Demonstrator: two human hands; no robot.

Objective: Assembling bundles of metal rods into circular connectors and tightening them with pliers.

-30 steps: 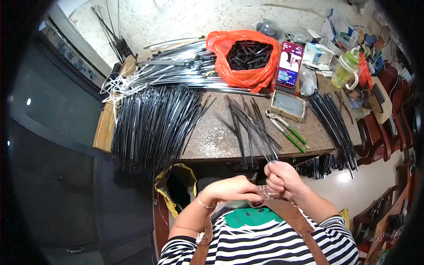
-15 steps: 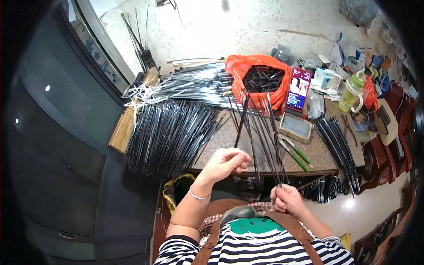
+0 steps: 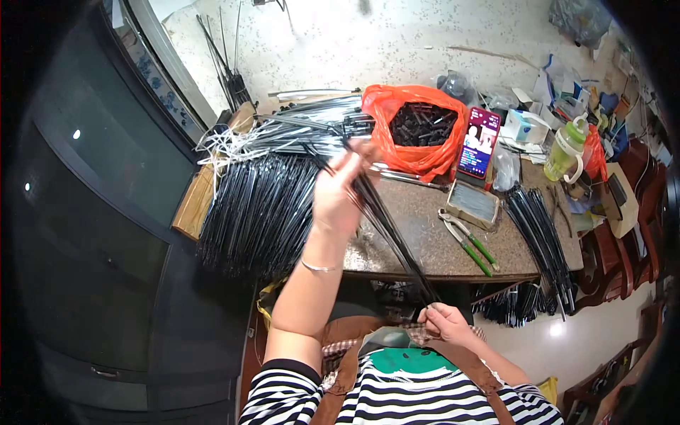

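1. Black rods (image 3: 386, 227), a thin bundle, slant from the raised left hand (image 3: 338, 193) above the table's (image 3: 425, 241) middle down to the right hand (image 3: 443, 322) below its front edge; both hands' fingers are clenched round them
2. A big heap of rods (image 3: 255, 205) covers the table's left end, a smaller bunch (image 3: 542, 234) the right end, so much looks left
3. The rods' lower tips are hidden in the right fist; the orange bag's (image 3: 418, 134) dark contents are unclear

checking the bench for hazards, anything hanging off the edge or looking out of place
Yes. The big heap of thin black rods spills over the left front edge of the table, ends hanging free. Another black bundle overhangs the right front corner. The green-handled pliers lie close to the front edge.
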